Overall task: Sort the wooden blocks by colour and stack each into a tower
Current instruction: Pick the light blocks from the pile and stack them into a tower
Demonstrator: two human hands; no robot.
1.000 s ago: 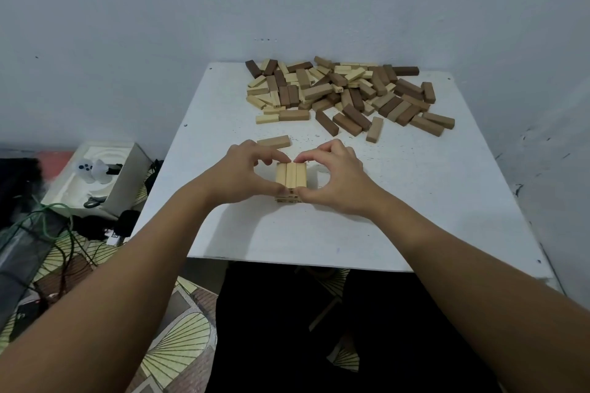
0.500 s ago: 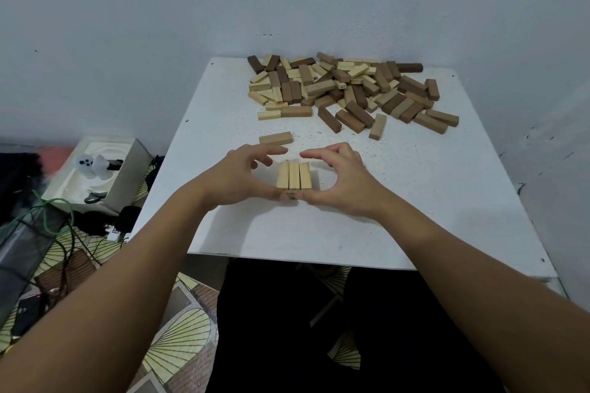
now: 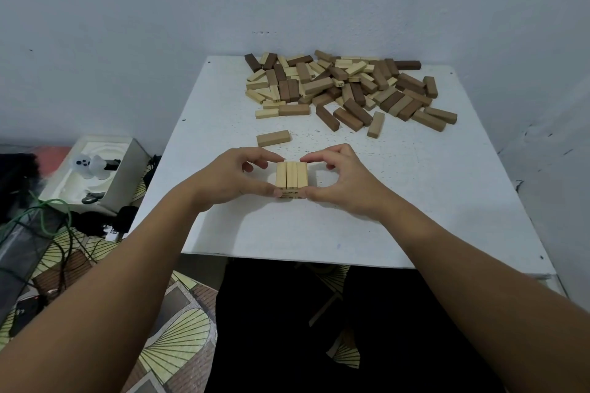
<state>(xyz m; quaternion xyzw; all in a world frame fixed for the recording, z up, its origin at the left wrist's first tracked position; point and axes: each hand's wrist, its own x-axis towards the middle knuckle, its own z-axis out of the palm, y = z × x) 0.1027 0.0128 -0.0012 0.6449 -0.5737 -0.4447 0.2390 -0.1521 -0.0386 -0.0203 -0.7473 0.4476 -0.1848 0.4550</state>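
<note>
Hands flank a short pale wooden block tower (image 3: 291, 179) near the middle of the white square worktop (image 3: 415, 201): left hand (image 3: 234, 179) and right hand (image 3: 343, 180) both pinch its sides in a curled grip; mixed brown and pale wooden block pile (image 3: 348, 89) lies at the far edge

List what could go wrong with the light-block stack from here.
The light stack is low, and both the left hand and the right hand pinch its sides: an uneven squeeze or release could skew its layers. The loose tan block lies just behind it and may be knocked on the reach to the mixed pile.
</note>
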